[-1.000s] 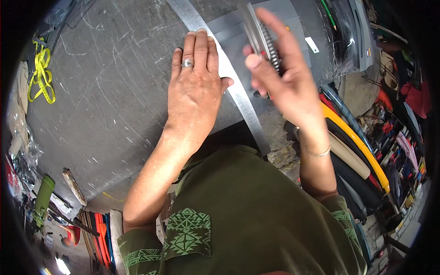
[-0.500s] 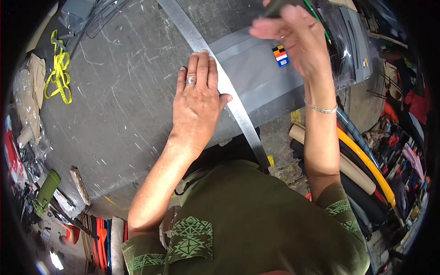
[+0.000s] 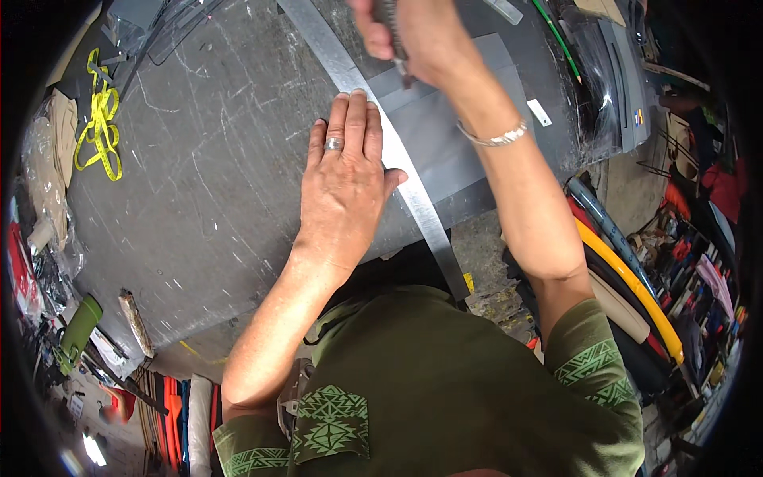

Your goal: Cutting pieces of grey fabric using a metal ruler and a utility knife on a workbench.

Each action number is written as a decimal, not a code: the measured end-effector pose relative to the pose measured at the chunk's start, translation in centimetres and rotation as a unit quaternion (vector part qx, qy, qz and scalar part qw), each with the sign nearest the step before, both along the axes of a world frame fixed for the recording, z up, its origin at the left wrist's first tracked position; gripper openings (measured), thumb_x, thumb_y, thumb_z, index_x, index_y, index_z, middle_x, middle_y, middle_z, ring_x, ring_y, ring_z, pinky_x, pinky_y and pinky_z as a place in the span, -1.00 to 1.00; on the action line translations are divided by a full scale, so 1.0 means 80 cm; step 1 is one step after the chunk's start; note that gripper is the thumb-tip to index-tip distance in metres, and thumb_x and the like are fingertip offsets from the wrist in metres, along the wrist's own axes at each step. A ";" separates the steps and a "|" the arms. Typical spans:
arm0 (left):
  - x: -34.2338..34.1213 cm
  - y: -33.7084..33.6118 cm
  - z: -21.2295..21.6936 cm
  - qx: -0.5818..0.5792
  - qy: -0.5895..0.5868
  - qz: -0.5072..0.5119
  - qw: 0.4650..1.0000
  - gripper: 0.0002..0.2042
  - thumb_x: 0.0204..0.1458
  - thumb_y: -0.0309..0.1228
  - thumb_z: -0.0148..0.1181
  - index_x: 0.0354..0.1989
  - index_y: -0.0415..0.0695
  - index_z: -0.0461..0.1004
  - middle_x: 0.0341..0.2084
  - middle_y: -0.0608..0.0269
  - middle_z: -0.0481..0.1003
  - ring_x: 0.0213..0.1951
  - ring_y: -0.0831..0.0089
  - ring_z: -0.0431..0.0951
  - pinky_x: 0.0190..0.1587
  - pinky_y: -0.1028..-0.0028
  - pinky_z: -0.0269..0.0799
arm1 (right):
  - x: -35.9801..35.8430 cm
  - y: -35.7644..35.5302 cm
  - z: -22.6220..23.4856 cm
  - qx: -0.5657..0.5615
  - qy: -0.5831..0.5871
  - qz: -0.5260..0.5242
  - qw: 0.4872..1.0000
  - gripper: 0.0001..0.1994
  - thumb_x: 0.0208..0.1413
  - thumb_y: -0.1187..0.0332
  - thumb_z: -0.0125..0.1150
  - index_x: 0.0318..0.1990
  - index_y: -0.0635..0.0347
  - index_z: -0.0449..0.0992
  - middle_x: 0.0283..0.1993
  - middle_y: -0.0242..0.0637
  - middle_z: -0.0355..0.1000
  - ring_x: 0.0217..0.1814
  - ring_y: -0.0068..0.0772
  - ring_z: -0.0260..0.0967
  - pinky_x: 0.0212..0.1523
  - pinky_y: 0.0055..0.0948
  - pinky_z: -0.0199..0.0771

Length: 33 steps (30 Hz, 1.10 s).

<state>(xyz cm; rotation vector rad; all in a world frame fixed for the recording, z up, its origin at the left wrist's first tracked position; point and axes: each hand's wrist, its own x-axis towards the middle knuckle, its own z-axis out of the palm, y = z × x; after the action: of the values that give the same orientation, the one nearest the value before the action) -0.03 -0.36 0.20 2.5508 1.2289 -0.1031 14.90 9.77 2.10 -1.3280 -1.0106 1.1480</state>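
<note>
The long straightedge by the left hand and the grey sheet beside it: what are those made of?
Straightedge: probably metal with a brushed finish, judging by its silvery colour and bright glare. Grey sheet: its smooth, satin-looking face suggests plastic or vinyl; coated fabric is possible.

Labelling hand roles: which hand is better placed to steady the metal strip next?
Likely the left hand: it lies palm-down, thumb on the metal strip. The right hand looks occupied, holding a grey tool.
</note>
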 end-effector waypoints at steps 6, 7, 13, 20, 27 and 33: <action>0.000 0.001 0.000 0.006 -0.004 0.001 1.000 -0.19 0.16 0.01 0.26 0.40 -0.37 0.17 0.40 -0.05 0.17 0.48 0.11 0.11 0.47 0.13 0.15 | -0.029 0.019 -0.061 -0.041 -0.109 -0.025 0.993 -0.41 0.43 -0.17 -0.28 -0.06 0.24 0.45 -0.66 -0.44 0.23 -0.75 -0.55 0.13 -0.72 -0.47 0.18; 0.000 0.001 0.000 0.008 -0.004 0.001 1.000 -0.19 0.16 0.01 0.26 0.40 -0.37 0.17 0.40 -0.05 0.18 0.48 0.12 0.10 0.47 0.13 0.15 | -0.024 0.022 -0.064 -0.043 -0.110 -0.025 0.993 -0.41 0.43 -0.17 -0.28 -0.06 0.24 0.45 -0.66 -0.44 0.23 -0.75 -0.55 0.13 -0.72 -0.47 0.18; -0.001 0.001 -0.001 0.008 -0.006 0.002 1.000 -0.18 0.15 0.00 0.27 0.39 -0.37 0.17 0.40 -0.04 0.18 0.48 0.13 0.10 0.46 0.13 0.16 | -0.017 0.025 -0.069 -0.127 0.086 0.041 0.987 -0.44 0.45 -0.12 -0.30 -0.28 0.19 0.42 -0.69 -0.41 0.23 -0.78 -0.52 0.14 -0.74 -0.46 0.14; 0.000 0.002 0.000 0.004 -0.008 0.000 1.000 -0.18 0.14 0.01 0.27 0.39 -0.38 0.17 0.40 -0.03 0.17 0.47 0.12 0.11 0.46 0.14 0.15 | -0.016 0.020 -0.077 -0.036 0.072 0.031 0.996 -0.51 0.46 -0.04 -0.28 -0.24 0.19 0.43 -0.68 -0.40 0.23 -0.78 -0.53 0.13 -0.74 -0.47 0.12; -0.001 0.001 -0.002 0.011 -0.005 -0.002 1.000 -0.19 0.14 0.00 0.28 0.39 -0.37 0.18 0.40 -0.02 0.17 0.47 0.12 0.11 0.46 0.13 0.15 | -0.017 0.018 -0.064 -0.078 0.101 0.034 0.991 -0.49 0.45 -0.06 -0.27 -0.32 0.17 0.41 -0.68 -0.42 0.23 -0.78 -0.54 0.11 -0.74 -0.49 0.10; -0.001 0.001 -0.002 0.007 -0.021 0.004 1.000 -0.20 0.13 -0.03 0.30 0.39 -0.37 0.18 0.40 -0.03 0.17 0.46 0.13 0.13 0.46 0.13 0.15 | -0.019 0.018 -0.065 -0.094 0.127 0.012 0.987 -0.48 0.45 -0.07 -0.26 -0.35 0.15 0.41 -0.69 -0.43 0.23 -0.78 -0.55 0.10 -0.74 -0.51 0.08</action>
<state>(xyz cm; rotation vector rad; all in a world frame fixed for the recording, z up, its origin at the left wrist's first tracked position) -0.12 -0.30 0.01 2.5454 1.2293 -0.0408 13.36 11.24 -3.12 -1.2783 -0.7493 1.4198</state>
